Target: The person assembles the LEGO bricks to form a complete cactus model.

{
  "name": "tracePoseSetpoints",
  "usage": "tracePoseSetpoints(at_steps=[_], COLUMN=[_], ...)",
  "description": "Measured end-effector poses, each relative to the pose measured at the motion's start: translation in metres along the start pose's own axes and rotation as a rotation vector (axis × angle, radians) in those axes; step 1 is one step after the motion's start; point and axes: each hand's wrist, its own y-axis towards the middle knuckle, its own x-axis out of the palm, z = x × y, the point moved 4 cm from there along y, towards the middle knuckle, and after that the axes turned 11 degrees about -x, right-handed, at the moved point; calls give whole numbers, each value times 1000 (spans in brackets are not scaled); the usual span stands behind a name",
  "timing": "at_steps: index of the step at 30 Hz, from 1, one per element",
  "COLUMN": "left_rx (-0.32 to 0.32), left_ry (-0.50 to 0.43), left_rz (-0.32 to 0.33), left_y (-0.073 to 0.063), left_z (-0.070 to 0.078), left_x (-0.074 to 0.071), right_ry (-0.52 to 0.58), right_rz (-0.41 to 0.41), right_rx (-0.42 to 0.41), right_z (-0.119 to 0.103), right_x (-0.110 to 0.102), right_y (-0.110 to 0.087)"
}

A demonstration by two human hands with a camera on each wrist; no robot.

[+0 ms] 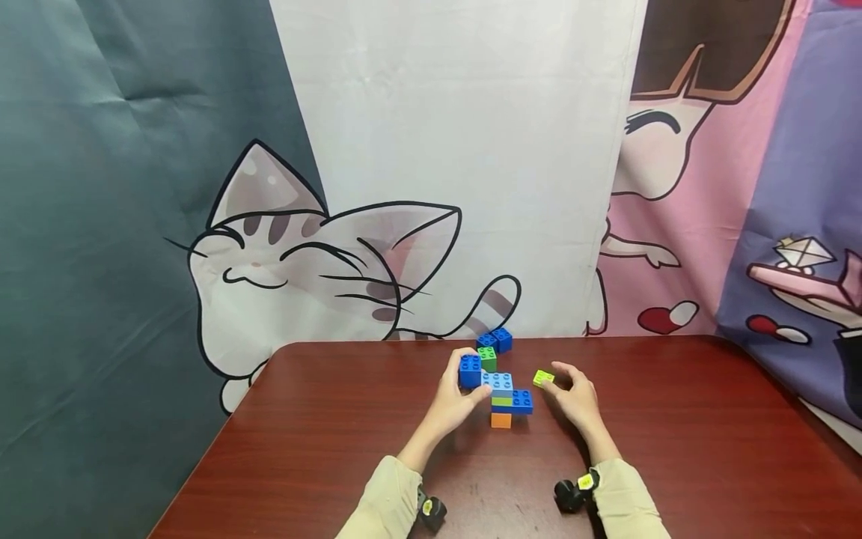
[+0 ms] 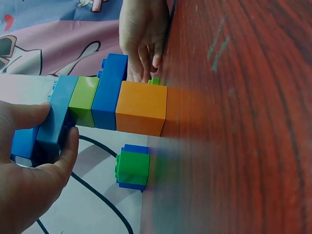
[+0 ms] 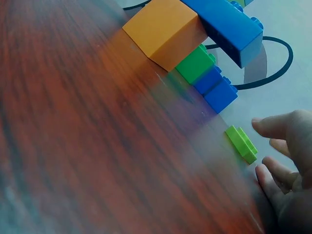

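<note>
My left hand (image 1: 451, 397) holds a stack of toy building bricks on the tabletop, its thumb and a finger on either side of the light blue brick (image 2: 57, 114). A blue brick (image 1: 470, 371) sits at the top left of the stack. Below the light blue one come a lime brick (image 2: 84, 101), a long blue brick (image 3: 229, 31) jutting right, and an orange brick (image 2: 141, 107) at the bottom. Beside a small, low lime brick (image 3: 242, 145) on the table is my right hand (image 1: 576, 398), thumb and fingers parted, with a gap showing in the right wrist view.
Behind the stack stand a green brick (image 1: 487, 358) and two blue bricks (image 1: 502, 340), close to the back edge of the brown table (image 1: 323, 434). A printed cloth (image 1: 471, 112) hangs just beyond that edge.
</note>
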Motion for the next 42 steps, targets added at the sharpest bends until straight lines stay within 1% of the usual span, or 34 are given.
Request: tracePoseSetpoints(at_steps=[2, 6, 10, 14, 17, 24, 28, 31, 34, 36, 38, 42], left_rx=[-6, -9, 15, 29, 24, 13, 2, -2, -3, -5, -4, 24], left_ry=[5, 28, 45, 39, 28, -2, -8, -8, -4, -4, 1, 26], left_rz=[4, 7, 12, 10, 9, 2, -2, -5, -5, -5, -6, -8], left_y=[0, 1, 4, 4, 4, 2, 1, 1, 2, 3, 2, -1], left_z=[0, -2, -3, -3, -2, -1, -2, 0, 2, 2, 1, -2], left_x=[-1, -1, 0, 1, 1, 1, 2, 2, 1, 1, 1, 1], right_ry=[-18, -77, -164, -235, -255, -262, -232, -191, -131, -89, -28, 76], right_rz=[-28, -56, -63, -56, -51, -38, -47, -36, -16, -19, -41, -102], right_rx=[6, 25, 22, 9, 9, 14, 26, 37, 45, 49, 46, 35], right_z=[0, 1, -2, -5, -6, -8, -10, -12, -16, -18, -19, -22], right_x=[3, 6, 7, 7, 7, 6, 6, 4, 0, -2, -1, 2], right_y=[1, 2, 3, 4, 5, 4, 4, 4, 6, 7, 8, 7])
